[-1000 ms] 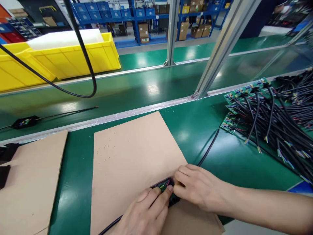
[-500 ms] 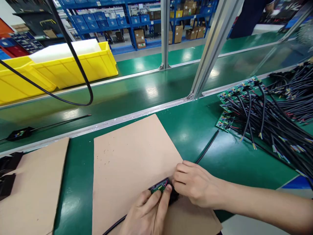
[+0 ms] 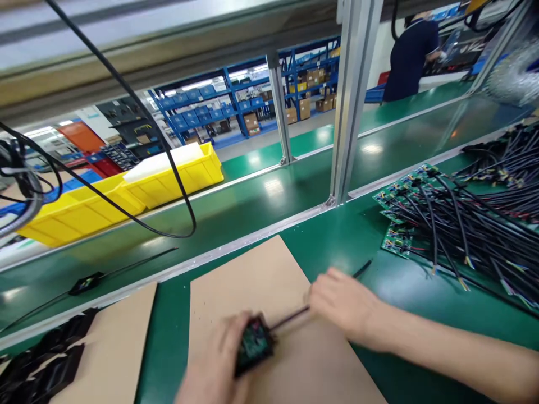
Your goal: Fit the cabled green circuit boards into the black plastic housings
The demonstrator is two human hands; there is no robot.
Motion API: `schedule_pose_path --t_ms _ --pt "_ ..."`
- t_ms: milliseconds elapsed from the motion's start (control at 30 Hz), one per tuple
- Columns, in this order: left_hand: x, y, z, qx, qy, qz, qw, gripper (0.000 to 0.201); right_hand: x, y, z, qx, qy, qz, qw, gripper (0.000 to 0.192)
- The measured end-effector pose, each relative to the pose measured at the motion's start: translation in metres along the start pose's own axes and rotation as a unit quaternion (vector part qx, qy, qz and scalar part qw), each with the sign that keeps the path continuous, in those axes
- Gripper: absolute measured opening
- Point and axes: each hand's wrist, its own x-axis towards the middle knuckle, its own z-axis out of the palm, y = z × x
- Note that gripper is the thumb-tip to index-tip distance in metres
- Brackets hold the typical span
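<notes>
My left hand grips a small black housing with a green circuit board in it, tilted up over a cardboard sheet. A black cable runs from the housing's right side into my right hand. The fingers of that hand are closed round the cable, whose far end sticks out beyond it above the green bench. Motion blurs both hands and the housing.
Circuit boards with black cables are heaped at the right. Black housings lie on another cardboard sheet at left. Beyond a metal post, a wired housing and yellow bins stand along the line. A person stands far off.
My left hand has lifted and tilted the housing, shifting it left. My right hand has moved off the housing and along the cable. The camera view has tipped upward.
</notes>
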Motion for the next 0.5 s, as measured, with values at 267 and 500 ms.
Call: schedule_pose_path --t_ms 267,500 --pt "0.18 -0.114 -0.077 0.136 0.015 -0.099 0.986 0.058 -0.016 0.117 0.016 -0.226 0.11 0.281 0.926 0.036" --pt "0.161 -0.125 0.001 0.133 0.04 -0.13 0.982 0.039 -0.044 0.111 0.066 -0.145 0.026 0.236 0.961 0.031"
